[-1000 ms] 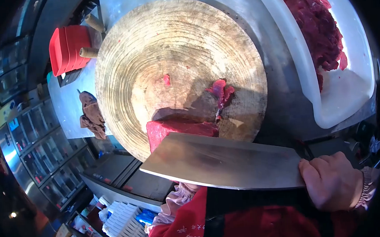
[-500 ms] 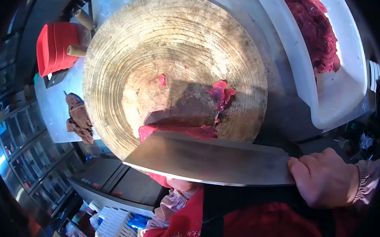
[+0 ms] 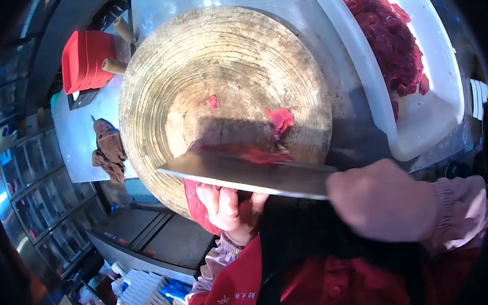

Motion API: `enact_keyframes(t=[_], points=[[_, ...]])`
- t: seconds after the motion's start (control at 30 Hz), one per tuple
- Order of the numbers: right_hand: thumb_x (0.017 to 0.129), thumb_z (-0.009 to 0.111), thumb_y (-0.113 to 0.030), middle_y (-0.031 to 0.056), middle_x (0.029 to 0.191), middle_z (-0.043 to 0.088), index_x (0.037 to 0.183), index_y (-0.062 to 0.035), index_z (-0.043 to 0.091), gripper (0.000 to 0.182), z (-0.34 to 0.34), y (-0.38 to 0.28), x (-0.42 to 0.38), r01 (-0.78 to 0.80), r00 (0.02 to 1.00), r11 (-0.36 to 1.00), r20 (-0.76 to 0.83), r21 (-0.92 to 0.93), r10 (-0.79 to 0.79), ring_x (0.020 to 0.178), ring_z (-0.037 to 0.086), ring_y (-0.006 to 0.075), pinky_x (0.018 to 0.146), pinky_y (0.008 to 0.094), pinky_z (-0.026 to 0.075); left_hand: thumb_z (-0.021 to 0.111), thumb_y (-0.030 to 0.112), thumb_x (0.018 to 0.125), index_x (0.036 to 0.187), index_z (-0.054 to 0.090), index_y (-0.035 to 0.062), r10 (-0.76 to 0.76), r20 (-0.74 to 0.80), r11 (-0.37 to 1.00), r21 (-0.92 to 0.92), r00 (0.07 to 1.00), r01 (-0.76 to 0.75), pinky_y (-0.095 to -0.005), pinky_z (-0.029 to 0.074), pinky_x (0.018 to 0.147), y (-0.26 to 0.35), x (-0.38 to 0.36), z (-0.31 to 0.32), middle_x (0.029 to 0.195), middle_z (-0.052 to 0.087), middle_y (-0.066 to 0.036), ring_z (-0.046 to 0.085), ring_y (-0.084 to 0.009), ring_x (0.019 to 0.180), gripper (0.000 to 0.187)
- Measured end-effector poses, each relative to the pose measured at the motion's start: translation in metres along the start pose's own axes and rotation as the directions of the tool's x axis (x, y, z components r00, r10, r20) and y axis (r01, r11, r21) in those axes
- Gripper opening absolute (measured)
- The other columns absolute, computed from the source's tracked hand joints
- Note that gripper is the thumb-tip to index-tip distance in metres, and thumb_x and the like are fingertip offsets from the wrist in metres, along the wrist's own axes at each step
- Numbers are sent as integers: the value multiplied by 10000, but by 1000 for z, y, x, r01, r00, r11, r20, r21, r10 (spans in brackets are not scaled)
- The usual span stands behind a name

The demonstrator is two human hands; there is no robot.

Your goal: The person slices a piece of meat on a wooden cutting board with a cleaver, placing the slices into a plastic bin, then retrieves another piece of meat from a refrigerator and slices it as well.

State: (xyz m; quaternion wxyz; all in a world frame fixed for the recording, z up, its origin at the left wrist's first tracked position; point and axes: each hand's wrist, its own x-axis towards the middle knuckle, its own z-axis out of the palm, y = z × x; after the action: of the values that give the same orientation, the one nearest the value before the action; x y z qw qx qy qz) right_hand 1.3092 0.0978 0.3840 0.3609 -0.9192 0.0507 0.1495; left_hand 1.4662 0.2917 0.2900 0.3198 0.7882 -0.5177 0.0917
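My right hand (image 3: 384, 203) is wrapped around the handle end of a broad cleaver (image 3: 245, 177), whose blade reaches left across the near part of a round wooden chopping block (image 3: 222, 54). Beneath and beside the blade lies a piece of raw red meat (image 3: 200, 210). My left hand (image 3: 228, 214), fingers curled, presses on this meat at the near edge of the block; the blade hides its fingertips. A cut slice of meat (image 3: 280, 120) rests just beyond the cleaver, and a small scrap (image 3: 213, 101) sits near the middle of the block.
A white tub (image 3: 425, 137) with a heap of cut red meat (image 3: 393, 45) stands at the right. Stacked red containers (image 3: 87, 61), wooden handles (image 3: 114, 66) and a brown cloth (image 3: 109, 148) are left of the block. A white basket (image 3: 144, 298) is at lower left.
The cleaver and my right hand have moved up and left over the block. My left hand, mostly hidden behind the blade before, now shows on the meat. The view has shifted slightly.
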Motion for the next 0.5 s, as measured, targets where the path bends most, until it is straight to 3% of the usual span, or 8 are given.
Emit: enact_keyframes(t=[0.07,0.1,0.13,0.2,0.27,0.33,0.4,0.5], points=[[750,600,-80,141,596,585,650,-23,544,128,-14,20,-20,-140,978,988,146,-67,149,550,648,273,493,389,511,805,183,700,977,621,91,-101,-2,994,-50,995,100,-428,473,811,3,-3,5,939,605,-100,583,-296,894,345],[756,604,-82,133,568,580,662,-6,547,133,-11,37,-21,-146,988,984,61,106,140,526,639,246,468,370,496,807,122,658,861,610,91,-104,-31,994,-22,994,103,-383,473,765,8,3,7,871,590,-78,568,-258,835,285],[762,607,-83,125,539,575,674,10,550,140,-10,54,-18,-132,989,952,-31,277,146,503,630,220,442,351,480,807,122,658,861,610,91,-91,-34,996,-18,995,90,-383,473,765,9,5,6,871,590,-78,568,-258,835,285],[806,593,-92,92,521,567,698,41,561,175,-32,69,1,-431,902,726,223,535,370,447,582,163,405,312,444,807,120,661,873,621,88,-85,-11,995,-45,996,85,-375,473,763,11,6,3,892,592,-82,569,-262,843,284],[774,603,-104,83,552,591,700,29,602,152,-34,89,14,-458,888,574,314,679,337,461,580,136,427,288,428,802,106,665,884,629,80,-106,13,992,-60,994,107,-368,474,767,16,9,-4,901,592,-85,569,-263,855,280],[786,595,-91,54,542,555,738,44,598,143,-30,92,20,-388,917,555,249,735,312,431,539,115,404,260,401,789,83,682,902,635,70,-155,76,985,-60,985,160,-367,473,777,18,7,-9,919,597,-96,573,-270,873,269],[793,595,-86,60,541,530,757,41,575,133,-27,92,29,-322,909,494,118,808,400,398,498,124,381,258,385,778,56,696,925,635,63,-145,74,987,-55,987,149,-369,473,783,19,7,-10,938,601,-107,576,-281,881,270],[819,603,-77,40,532,469,766,18,537,127,-29,104,42,-250,909,389,76,887,410,392,472,123,362,266,365,778,34,692,961,627,61,-137,64,989,-40,989,139,-374,476,788,18,5,-9,957,604,-110,579,-282,890,310]])
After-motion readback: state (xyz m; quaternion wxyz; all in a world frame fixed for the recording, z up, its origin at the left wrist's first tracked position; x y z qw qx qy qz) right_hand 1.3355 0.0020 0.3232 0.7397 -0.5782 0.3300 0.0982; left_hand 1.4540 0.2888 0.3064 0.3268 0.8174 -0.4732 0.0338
